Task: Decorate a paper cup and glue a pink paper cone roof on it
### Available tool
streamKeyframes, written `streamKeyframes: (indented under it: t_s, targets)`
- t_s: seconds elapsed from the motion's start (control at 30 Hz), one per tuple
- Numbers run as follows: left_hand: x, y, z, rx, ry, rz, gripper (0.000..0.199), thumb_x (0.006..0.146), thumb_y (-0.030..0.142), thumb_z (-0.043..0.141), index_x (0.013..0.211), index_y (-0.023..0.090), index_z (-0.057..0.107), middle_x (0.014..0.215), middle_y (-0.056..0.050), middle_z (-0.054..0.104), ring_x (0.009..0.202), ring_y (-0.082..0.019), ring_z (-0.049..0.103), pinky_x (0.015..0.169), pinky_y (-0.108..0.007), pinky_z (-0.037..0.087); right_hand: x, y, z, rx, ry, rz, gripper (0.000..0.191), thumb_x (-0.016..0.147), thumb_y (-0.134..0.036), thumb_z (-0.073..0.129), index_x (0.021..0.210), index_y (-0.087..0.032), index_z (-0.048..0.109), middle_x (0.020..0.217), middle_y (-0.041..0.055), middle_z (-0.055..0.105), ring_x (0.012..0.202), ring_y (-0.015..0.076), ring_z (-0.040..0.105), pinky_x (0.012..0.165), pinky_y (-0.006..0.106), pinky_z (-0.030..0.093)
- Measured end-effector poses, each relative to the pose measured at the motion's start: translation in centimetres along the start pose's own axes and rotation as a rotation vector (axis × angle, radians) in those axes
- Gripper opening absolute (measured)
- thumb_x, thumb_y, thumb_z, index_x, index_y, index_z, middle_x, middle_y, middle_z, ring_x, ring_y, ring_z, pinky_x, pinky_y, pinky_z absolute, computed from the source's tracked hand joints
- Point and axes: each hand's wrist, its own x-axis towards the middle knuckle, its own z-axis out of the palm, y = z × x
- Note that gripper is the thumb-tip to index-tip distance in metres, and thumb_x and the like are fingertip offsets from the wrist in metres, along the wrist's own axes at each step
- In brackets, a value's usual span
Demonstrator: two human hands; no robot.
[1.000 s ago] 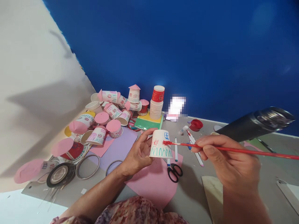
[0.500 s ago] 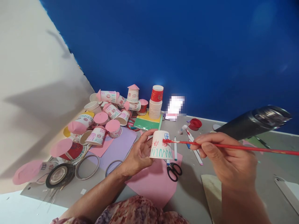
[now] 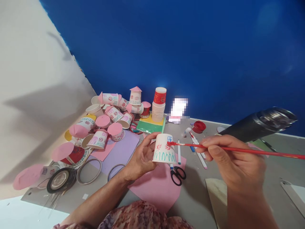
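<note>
My left hand (image 3: 140, 159) grips an upside-down white paper cup (image 3: 164, 156) from its left side, above the table. On the cup are red dabbed flowers, a blue window and green zigzag grass. My right hand (image 3: 234, 163) pinches a long red paintbrush (image 3: 250, 150), held nearly level. Its red-coated bristles touch or nearly touch the cup just under the window. Below the cup lie a pink paper sheet (image 3: 154, 187) and black-handled scissors (image 3: 178, 176).
Several decorated cups with pink paper roofs (image 3: 96, 138) crowd the left. A cup stack (image 3: 158, 108) stands at the back. Markers (image 3: 199, 151) and a red paint pot (image 3: 199, 127) lie behind my right hand, near a dark cylinder (image 3: 259, 124). Tape rolls (image 3: 89, 171) sit front left.
The brush tip has shifted very slightly up on the cup, and my right hand has moved a little right. My left hand and the cup are almost still.
</note>
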Motion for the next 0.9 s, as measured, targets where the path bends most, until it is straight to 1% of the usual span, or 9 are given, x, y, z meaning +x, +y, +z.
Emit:
streamKeyframes:
  t_s: [0.07,0.17,0.33,0.4,0.5,0.57,0.67,0.77,0.9]
  targets:
    - [-0.1,0.1,0.1,0.002,0.002,-0.004,0.079,0.072,0.003,0.079,0.143,0.029,0.057,0.132,-0.01,0.068,0.119,-0.025,0.065,0.094,-0.03,0.051,0.0,0.0,0.0,0.018,0.048,0.004,0.007,0.096,-0.024,0.071,0.094,-0.023,0.078,0.077,0.0011,0.075,0.058,0.0116,0.063,0.051,0.024,0.053]
    - [-0.1,0.3,0.2,0.008,0.001,-0.011,0.077,0.073,0.003,0.08,0.141,0.029,0.058,0.133,-0.011,0.068,0.12,-0.025,0.065,0.093,-0.029,0.052,-0.1,-0.1,-0.1,0.042,0.078,0.021,0.006,0.094,-0.025,0.073,0.093,-0.022,0.079,0.079,0.0023,0.075,0.058,0.0117,0.064,0.051,0.024,0.054]
    - [-0.1,0.2,0.3,0.004,0.009,0.001,0.075,0.073,0.005,0.08,0.141,0.029,0.059,0.14,-0.011,0.064,0.125,-0.026,0.062,0.097,-0.03,0.051,0.0,-0.5,-0.4,0.04,0.141,0.07,0.005,0.091,-0.026,0.076,0.091,-0.022,0.079,0.071,0.001,0.072,0.056,0.0133,0.065,0.045,0.023,0.049]
    - [0.0,0.3,0.3,0.0,0.014,-0.002,0.074,0.073,0.007,0.082,0.141,0.029,0.06,0.142,-0.011,0.062,0.127,-0.027,0.061,0.098,-0.031,0.05,0.1,-0.5,-0.6,0.01,0.138,0.041,0.003,0.09,-0.023,0.075,0.09,-0.023,0.079,0.075,0.001,0.074,0.058,0.0127,0.065,0.046,0.023,0.05]
    - [-0.1,0.4,0.4,0.002,0.036,-0.019,0.073,0.072,0.008,0.083,0.139,0.028,0.062,0.142,-0.011,0.063,0.126,-0.027,0.063,0.099,-0.032,0.05,0.2,-0.3,-0.9,-0.026,0.093,-0.082,0.012,0.088,-0.013,0.074,0.091,-0.024,0.078,0.083,0.0008,0.076,0.071,0.0149,0.07,0.06,0.024,0.058]
    - [-0.1,0.5,0.5,-0.001,0.048,-0.026,0.073,0.072,0.009,0.085,0.138,0.028,0.062,0.141,-0.011,0.064,0.125,-0.027,0.063,0.098,-0.031,0.05,0.4,-0.1,-1.0,-0.022,0.034,-0.158,0.019,0.087,-0.008,0.072,0.094,-0.024,0.078,0.085,0.0007,0.076,0.081,0.0177,0.073,0.07,0.027,0.061]
    - [-0.1,0.5,0.5,-0.005,0.029,-0.038,0.074,0.073,0.011,0.086,0.14,0.029,0.06,0.136,-0.011,0.068,0.124,-0.028,0.065,0.098,-0.032,0.051,0.6,0.2,-1.3,-0.015,-0.057,-0.232,0.025,0.085,-0.002,0.071,0.096,-0.024,0.076,0.086,-0.0001,0.076,0.084,0.018,0.074,0.077,0.029,0.062]
    - [-0.1,0.5,0.5,0.002,0.0,-0.019,0.072,0.075,0.013,0.086,0.14,0.029,0.059,0.135,-0.012,0.069,0.126,-0.029,0.065,0.101,-0.035,0.051,0.7,0.3,-1.4,-0.002,-0.121,-0.27,0.027,0.084,0.0,0.07,0.097,-0.023,0.075,0.086,0.0,0.076,0.083,0.0181,0.073,0.076,0.03,0.062]
    - [-0.1,0.5,0.4,0.016,-0.014,-0.003,0.072,0.077,0.015,0.086,0.142,0.029,0.059,0.135,-0.012,0.068,0.126,-0.029,0.065,0.102,-0.036,0.051,0.8,0.3,-1.5,0.01,-0.169,-0.273,0.029,0.084,0.0,0.068,0.099,-0.024,0.075,0.089,0.0014,0.076,0.082,0.0191,0.073,0.072,0.032,0.061]
